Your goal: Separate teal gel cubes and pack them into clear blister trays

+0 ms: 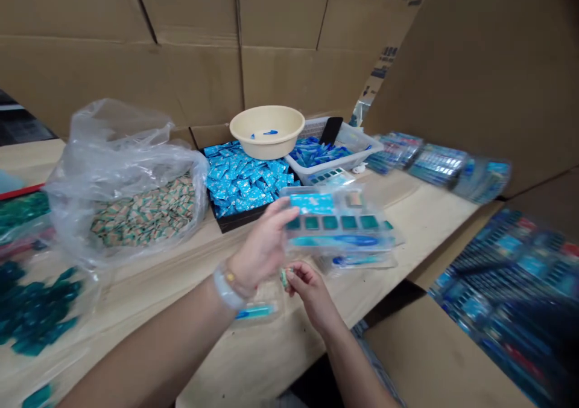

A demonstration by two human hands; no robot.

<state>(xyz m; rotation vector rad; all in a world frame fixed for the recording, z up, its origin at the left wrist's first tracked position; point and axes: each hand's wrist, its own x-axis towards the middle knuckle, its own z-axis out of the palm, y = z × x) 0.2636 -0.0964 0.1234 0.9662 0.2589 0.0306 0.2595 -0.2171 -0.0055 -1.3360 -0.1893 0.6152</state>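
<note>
My left hand (260, 245) grips the left end of a clear plastic blister tray (323, 251), raised above the table and blurred by motion. In the tray sit a blue sachet (312, 203), a row of several dark green squares (348, 222), a small tan piece and a long blue tool. Below it, my right hand (312, 290) has thumb and fingers pinched on a small green-and-tan packet (284, 277). Another filled tray (357, 261) lies under the raised one. Part of a further tray (257, 311) with a blue tool shows beneath my left wrist.
A plastic bag (122, 172) of green-and-tan packets stands left, beside a black box of blue sachets (244, 181). A cream bowl (266, 142) overlaps that box; a white basket (328, 163) holds blue tools. Filled trays (436, 163) lie right, more in a carton (511, 287). Green pieces (34, 305) lie left.
</note>
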